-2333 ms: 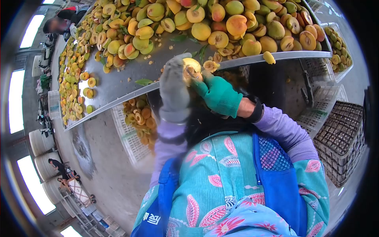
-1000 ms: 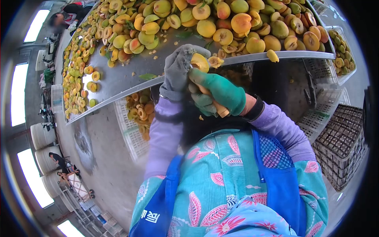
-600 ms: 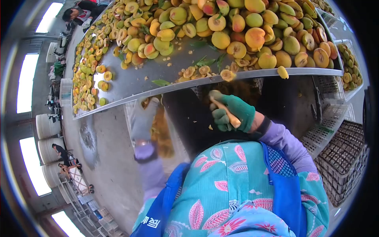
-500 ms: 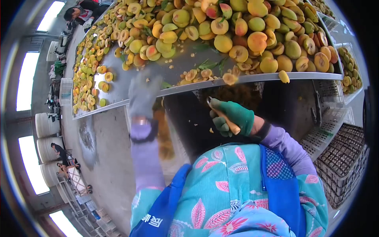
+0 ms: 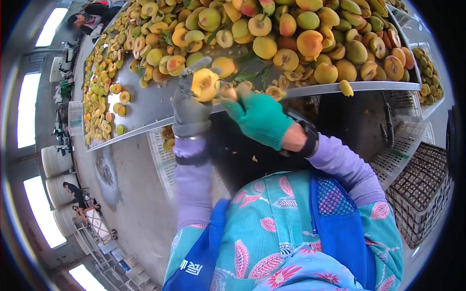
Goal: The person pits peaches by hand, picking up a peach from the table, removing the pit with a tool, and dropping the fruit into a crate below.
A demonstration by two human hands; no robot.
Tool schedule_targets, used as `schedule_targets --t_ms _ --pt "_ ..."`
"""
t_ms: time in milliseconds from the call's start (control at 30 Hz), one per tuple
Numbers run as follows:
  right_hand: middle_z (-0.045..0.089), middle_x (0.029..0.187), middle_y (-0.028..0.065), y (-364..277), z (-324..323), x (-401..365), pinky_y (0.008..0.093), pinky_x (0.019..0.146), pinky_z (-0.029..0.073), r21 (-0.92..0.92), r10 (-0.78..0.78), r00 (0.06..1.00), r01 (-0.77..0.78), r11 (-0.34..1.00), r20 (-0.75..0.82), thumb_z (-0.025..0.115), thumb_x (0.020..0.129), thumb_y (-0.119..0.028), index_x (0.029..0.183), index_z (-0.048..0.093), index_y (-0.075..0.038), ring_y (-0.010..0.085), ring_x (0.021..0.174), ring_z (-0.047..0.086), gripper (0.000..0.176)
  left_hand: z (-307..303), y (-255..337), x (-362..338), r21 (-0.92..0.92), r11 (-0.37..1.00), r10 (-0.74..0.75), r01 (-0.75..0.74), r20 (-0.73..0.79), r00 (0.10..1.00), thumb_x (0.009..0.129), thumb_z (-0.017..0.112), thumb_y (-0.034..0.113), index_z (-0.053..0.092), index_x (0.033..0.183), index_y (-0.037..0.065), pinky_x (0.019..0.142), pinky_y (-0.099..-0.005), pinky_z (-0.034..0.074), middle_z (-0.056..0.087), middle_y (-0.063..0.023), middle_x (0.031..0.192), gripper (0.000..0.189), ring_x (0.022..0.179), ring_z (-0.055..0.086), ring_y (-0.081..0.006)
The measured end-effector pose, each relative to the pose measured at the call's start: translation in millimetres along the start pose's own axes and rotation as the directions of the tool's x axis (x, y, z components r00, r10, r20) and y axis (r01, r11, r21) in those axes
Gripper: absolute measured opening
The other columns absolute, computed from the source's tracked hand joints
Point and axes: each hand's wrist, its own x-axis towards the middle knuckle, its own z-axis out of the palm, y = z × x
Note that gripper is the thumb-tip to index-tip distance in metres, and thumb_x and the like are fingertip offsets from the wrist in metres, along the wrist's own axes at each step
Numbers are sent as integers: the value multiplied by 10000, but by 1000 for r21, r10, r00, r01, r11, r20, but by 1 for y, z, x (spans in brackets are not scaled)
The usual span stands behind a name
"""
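Observation:
My left hand [image 5: 191, 104], in a grey glove, is wrapped round a halved yellow fruit [image 5: 205, 85] whose cut face shows. Close on its right, my right hand [image 5: 262, 116] in a green glove is closed, its fingertips near the fruit. A small brownish piece [image 5: 228, 92] lies between the two hands; whether the right fingers grip it or a tool is hard to tell. Both hands are over the front edge of a metal table [image 5: 160, 99] heaped with whole and halved fruit [image 5: 310, 43].
Plastic crates [image 5: 417, 194] stand at the lower right, and a crate of green fruit [image 5: 427, 80] at the far right. A white crate [image 5: 162, 157] is below the table edge. Another person [image 5: 92, 19] is at the upper left; a person [image 5: 75, 194] is farther off at left.
My left hand has moved from the table surface and now holds a halved fruit. My right hand has moved up and left to meet it; the wooden-handled tool is no longer visible.

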Motion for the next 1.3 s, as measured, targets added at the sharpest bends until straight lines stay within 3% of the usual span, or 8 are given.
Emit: schedule_targets --t_ms 300,500,700,900,1033,1067,1133,1300 --pt "612 749 261 -3 6 -8 516 614 479 -116 148 989 -146 982 12 452 976 -385 1021 524 1 442 699 611 395 42 -9 -16 -84 988 123 -133 -116 986 1019 388 375 589 1121 -55 746 -283 527 660 -183 947 486 830 635 -206" --pt "607 697 204 17 30 -17 425 511 468 287 95 995 -95 953 13 438 988 -390 1050 527 -20 358 575 598 386 46 -16 -16 27 990 140 -137 -211 967 1004 437 253 627 1033 -49 667 -289 533 671 -156 852 358 735 638 -202" --pt "459 592 -27 -20 0 -15 227 371 321 708 427 740 -652 270 519 472 980 -439 961 536 -100 88 435 419 345 47 -21 -19 35 999 47 -40 -215 976 996 462 242 632 995 -37 656 -269 530 672 -142 846 327 742 638 -180" --pt "386 540 -70 9 -5 -15 240 379 288 532 -372 659 -750 -393 654 375 1018 -415 893 532 -137 86 412 366 343 48 8 -24 -253 950 -186 181 5 982 989 456 342 621 1009 -2 648 -294 529 657 -133 844 382 728 631 -201" --pt "374 542 -80 17 -24 -27 249 403 293 528 -445 657 -754 -391 609 361 1024 -402 852 506 -136 86 409 349 348 -4 11 -59 -490 857 -350 162 -321 880 942 531 392 624 1016 26 657 -295 523 649 -118 824 385 718 623 -199" --pt "391 548 -75 24 -35 -32 251 395 293 586 -299 681 -730 -352 669 388 1014 -414 852 506 -133 90 407 355 345 -60 2 -72 144 966 -175 215 -250 952 925 556 412 623 1040 21 658 -304 519 650 -127 816 413 741 626 -191" --pt "391 528 -75 39 -38 -31 252 406 319 605 -94 667 -718 -343 739 387 1009 -431 875 505 -120 86 387 370 358 -95 1 -62 820 553 -92 145 -113 989 904 575 432 626 997 11 671 -357 508 656 -146 836 434 778 627 -239" --pt "434 563 -49 35 -29 -33 250 373 293 630 110 622 -748 -212 775 477 965 -473 839 527 -190 88 429 385 314 25 22 31 968 221 -126 120 -93 988 834 591 484 666 962 28 798 -464 480 648 -219 916 479 878 599 -395"
